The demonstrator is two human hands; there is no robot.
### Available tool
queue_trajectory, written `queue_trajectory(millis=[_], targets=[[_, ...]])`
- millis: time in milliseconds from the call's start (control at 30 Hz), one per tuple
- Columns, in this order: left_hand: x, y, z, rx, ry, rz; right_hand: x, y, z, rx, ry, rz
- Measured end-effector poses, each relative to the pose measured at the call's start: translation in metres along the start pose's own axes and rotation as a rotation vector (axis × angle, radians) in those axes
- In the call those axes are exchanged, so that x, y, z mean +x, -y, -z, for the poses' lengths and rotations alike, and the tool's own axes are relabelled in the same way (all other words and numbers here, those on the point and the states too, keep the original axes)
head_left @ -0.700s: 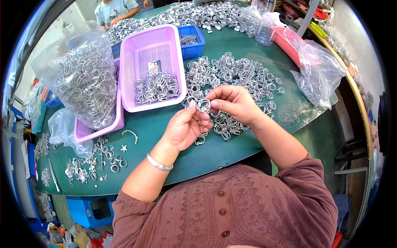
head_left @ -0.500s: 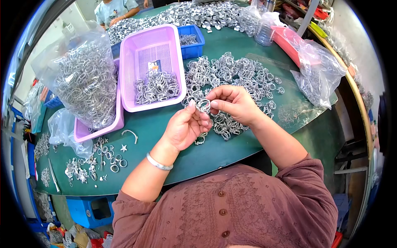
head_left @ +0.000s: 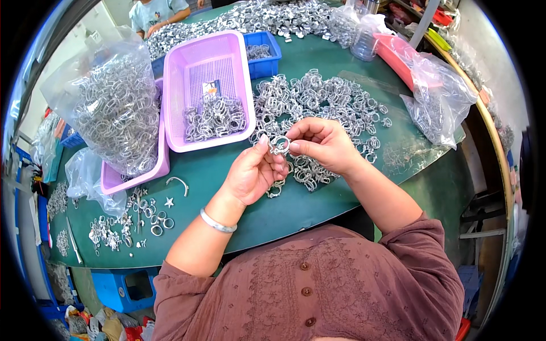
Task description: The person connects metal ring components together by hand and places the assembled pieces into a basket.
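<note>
Between my two hands, just beyond the near edge of the work table, is a small silver metal ring [head_left: 280,145]. My left hand [head_left: 250,175] pinches its left side with thumb and fingertips, palm turned up, a pale bangle on the wrist. From the other side the thumb and curled fingers of my right hand [head_left: 325,146] grip it. Behind and below the hands spreads a loose pile of similar silver pieces [head_left: 318,94]. To the left, a pink mesh basket [head_left: 173,74] contains a heap of such pieces and a small printed card.
A full clear bag [head_left: 114,113] of metal pieces leans in a second pink basket [head_left: 122,186]. Loose rings [head_left: 162,219] and a pointed tool [head_left: 74,241] lie at left. A blue bin [head_left: 264,69] stands behind. Another person's arm [head_left: 168,21] reaches over the far pile.
Both hands keep hold of the ring in nearly the same spot. My right fingers have shifted slightly on it, and the whole view has moved a little.
</note>
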State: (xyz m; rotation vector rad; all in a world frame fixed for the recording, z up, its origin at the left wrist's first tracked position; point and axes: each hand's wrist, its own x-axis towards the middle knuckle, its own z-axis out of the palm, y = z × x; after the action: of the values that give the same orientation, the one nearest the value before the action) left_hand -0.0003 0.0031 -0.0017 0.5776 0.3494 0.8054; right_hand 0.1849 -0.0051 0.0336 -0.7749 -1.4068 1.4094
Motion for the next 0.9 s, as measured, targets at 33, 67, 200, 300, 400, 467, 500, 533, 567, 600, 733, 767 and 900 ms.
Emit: queue_trajectory(millis=[33,67,200,300,400,467,500,533,567,600,733,767,900], targets=[[0.0001,0.0,0.0005,0.011,0.006,-0.008,-0.0002,-0.0001,0.0,0.0,0.003,0.005],[0.0001,0.0001,0.001,0.023,0.011,-0.016,-0.0004,-0.0001,0.0,-0.001,0.007,0.009],[-0.0006,0.0008,0.0002,0.023,-0.017,-0.016,-0.0018,0.0005,-0.0007,0.076,0.009,-0.017],[-0.0005,0.0003,-0.0008,0.034,-0.018,-0.007,-0.0015,-0.0001,0.0001,0.071,0.002,-0.028],[-0.0004,0.0006,-0.0009,0.053,-0.039,-0.009,-0.0008,-0.0012,0.0004,0.067,-0.006,-0.045],[-0.0006,0.0003,0.0005,0.064,-0.032,-0.01,-0.0006,-0.0014,-0.0004,0.09,-0.004,-0.047],[-0.0002,0.0002,0.0008,0.064,-0.034,-0.01,-0.0008,-0.0023,-0.0002,0.091,-0.004,-0.048],[0.0004,0.0001,0.001,0.081,-0.046,0.0,-0.0009,-0.0034,-0.0001,0.102,-0.01,-0.055],[0.0009,-0.0001,0.0012,0.099,-0.059,0.009,-0.0009,-0.0041,0.0001,0.113,-0.017,-0.063],[0.0012,-0.0002,0.0008,0.098,-0.06,0.01,-0.0009,-0.004,0.0,0.113,-0.017,-0.063],[0.0019,-0.0008,-0.0011,0.12,-0.08,0.009,-0.0005,-0.0041,-0.0007,0.166,-0.033,-0.085],[0.0019,-0.0009,-0.0014,0.118,-0.087,0.009,-0.0003,-0.0045,-0.001,0.179,-0.039,-0.084],[0.0007,-0.0011,-0.003,0.125,-0.124,0.022,0.0013,-0.0055,-0.0026,0.237,-0.057,-0.132]])
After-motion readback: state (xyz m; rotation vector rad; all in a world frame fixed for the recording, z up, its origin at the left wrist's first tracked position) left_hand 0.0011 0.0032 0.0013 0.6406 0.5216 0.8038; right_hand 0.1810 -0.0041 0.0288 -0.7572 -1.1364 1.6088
